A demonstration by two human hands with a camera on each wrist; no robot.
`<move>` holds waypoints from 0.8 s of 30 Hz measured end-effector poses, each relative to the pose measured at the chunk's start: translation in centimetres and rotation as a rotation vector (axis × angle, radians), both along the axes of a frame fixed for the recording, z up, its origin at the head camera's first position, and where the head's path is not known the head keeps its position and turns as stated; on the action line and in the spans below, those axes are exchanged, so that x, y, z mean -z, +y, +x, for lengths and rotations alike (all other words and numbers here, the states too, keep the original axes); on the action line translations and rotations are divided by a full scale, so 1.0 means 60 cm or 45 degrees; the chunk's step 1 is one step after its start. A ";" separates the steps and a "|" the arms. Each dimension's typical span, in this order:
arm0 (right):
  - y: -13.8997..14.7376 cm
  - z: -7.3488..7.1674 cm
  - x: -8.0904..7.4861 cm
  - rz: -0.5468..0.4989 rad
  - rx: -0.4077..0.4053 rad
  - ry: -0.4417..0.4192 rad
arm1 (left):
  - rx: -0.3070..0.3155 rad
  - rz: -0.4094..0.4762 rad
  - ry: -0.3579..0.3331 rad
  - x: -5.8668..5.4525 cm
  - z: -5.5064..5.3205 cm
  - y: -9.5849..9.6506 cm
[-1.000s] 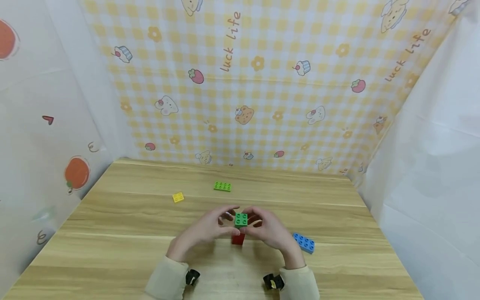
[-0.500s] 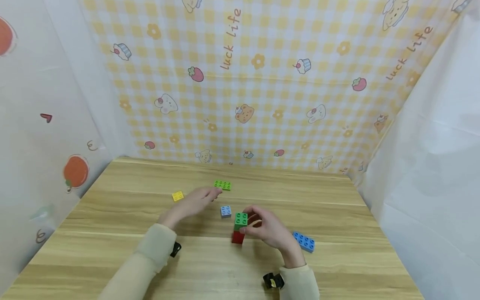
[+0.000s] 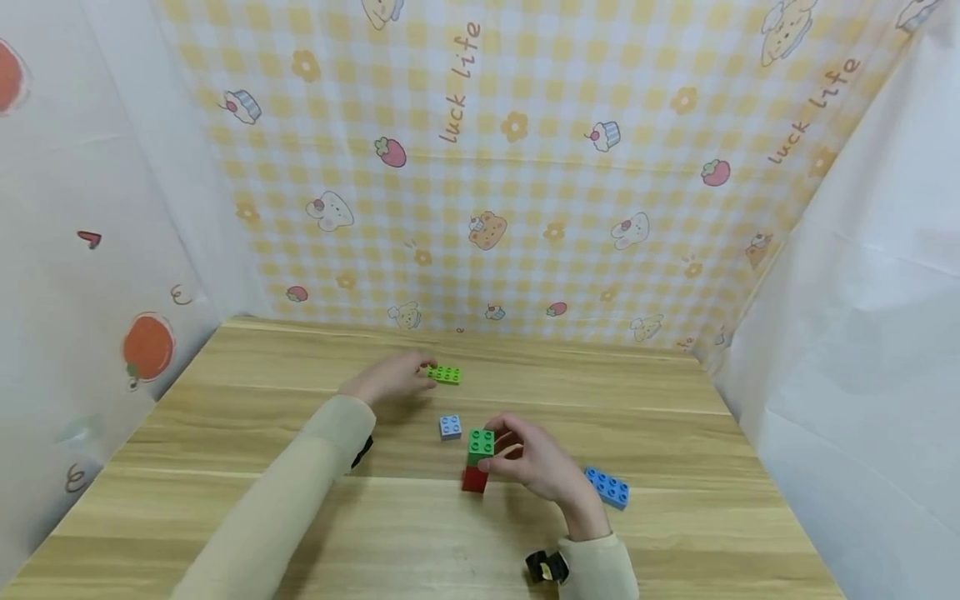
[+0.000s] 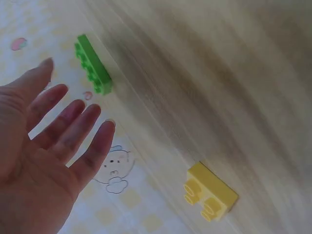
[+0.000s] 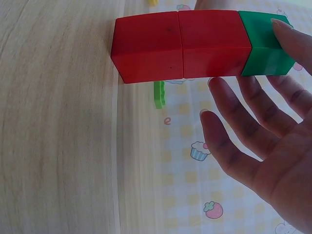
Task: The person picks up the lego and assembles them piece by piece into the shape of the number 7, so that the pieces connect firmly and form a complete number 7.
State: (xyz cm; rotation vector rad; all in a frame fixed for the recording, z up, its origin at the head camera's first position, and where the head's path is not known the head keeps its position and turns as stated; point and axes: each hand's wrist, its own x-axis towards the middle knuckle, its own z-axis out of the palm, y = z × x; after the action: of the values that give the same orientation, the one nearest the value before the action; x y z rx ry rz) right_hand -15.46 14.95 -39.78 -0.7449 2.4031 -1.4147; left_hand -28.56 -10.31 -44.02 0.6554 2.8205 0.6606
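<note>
My right hand [image 3: 536, 458] pinches the green brick [image 3: 481, 446] on top of an upright stack, thumb on one side and fingers on the other. Two red bricks, the lower [image 5: 146, 47] and the upper [image 5: 214, 44], make up the rest of the stack, which stands on the table. Farther back, my left hand [image 3: 393, 377] reaches the left end of a flat lime-green brick [image 3: 447, 375] with eight-stud shape, its fingertips overlapping that end. In the left wrist view its fingers are spread and relaxed, apart from the lime-green brick [image 4: 92, 64].
A small light blue brick [image 3: 450, 427] lies between the stack and the lime-green one. To the right of my right hand is a longer blue brick [image 3: 607, 487]. A yellow brick [image 4: 212, 190] shows in the left wrist view; my left arm hides it in the head view.
My left hand has left the stack and moved back and left to the lime-green brick, uncovering the light blue brick. My right hand has stayed at the green brick.
</note>
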 end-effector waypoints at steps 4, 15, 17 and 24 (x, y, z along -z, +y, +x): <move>0.003 0.002 -0.001 -0.007 0.005 -0.013 | -0.007 -0.082 -0.002 0.006 -0.015 0.007; 0.000 0.002 0.000 -0.025 -0.019 -0.003 | -0.077 -0.090 -0.108 0.014 -0.042 0.020; 0.001 0.003 0.000 -0.028 -0.016 0.003 | -0.094 -0.083 -0.130 0.014 -0.047 0.022; 0.002 0.002 0.002 -0.009 -0.017 0.027 | -0.083 -0.088 -0.147 0.014 -0.053 0.031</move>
State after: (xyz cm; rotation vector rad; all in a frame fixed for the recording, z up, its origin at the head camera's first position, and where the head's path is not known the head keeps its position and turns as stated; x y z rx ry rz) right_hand -15.31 15.07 -39.90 -0.7795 2.4060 -1.4176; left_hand -31.72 -8.47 -44.84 0.4987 2.7538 0.5889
